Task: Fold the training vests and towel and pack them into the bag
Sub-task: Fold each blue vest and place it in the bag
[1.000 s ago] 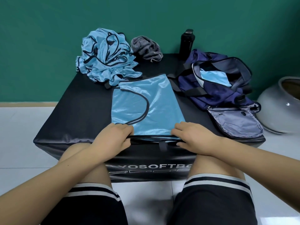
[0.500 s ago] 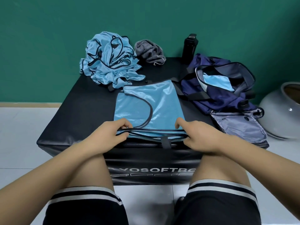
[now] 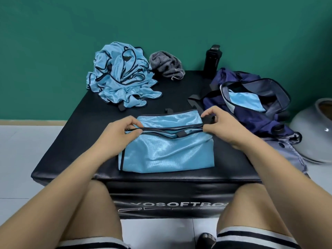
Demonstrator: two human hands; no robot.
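**Vest half-folded at mid-bench, both hands on its trimmed edge**

In the upper left of the frame a pile of vests (image 3: 122, 76) lies crumpled and unfolded on the black bench (image 3: 71, 141). The grey striped towel (image 3: 167, 66) is bunched just to the right of it, also unfolded.

Lower, left of centre, the left hand (image 3: 118, 135) has its fingers (image 3: 133, 133) pressed together with the thumb, pinching the left end of a dark-trimmed edge. That edge belongs to the blue vest (image 3: 167, 151) lying at the centre of the frame, doubled over on itself, with the trim running across its middle. At the right end the right hand (image 3: 226, 126) pinches the same edge along with a short black tab, thumb and forefinger closed on it and the other fingers curled.

A black bottle (image 3: 212, 60) stands at the upper centre-right. Below and right of it the navy bag (image 3: 251, 105) sits open on the bench, with one folded vest (image 3: 244, 99) showing blue inside its mouth. A pale pot (image 3: 312, 133) stands at the far right edge.

The step in hand looks like the crosswise fold of this vest. By my reading, the next move is to lay the pinched edge flush with the far hem and smooth it flat, then either fold once more or carry the packet right into the bag. The cloth is slippery, so both ends should travel together.
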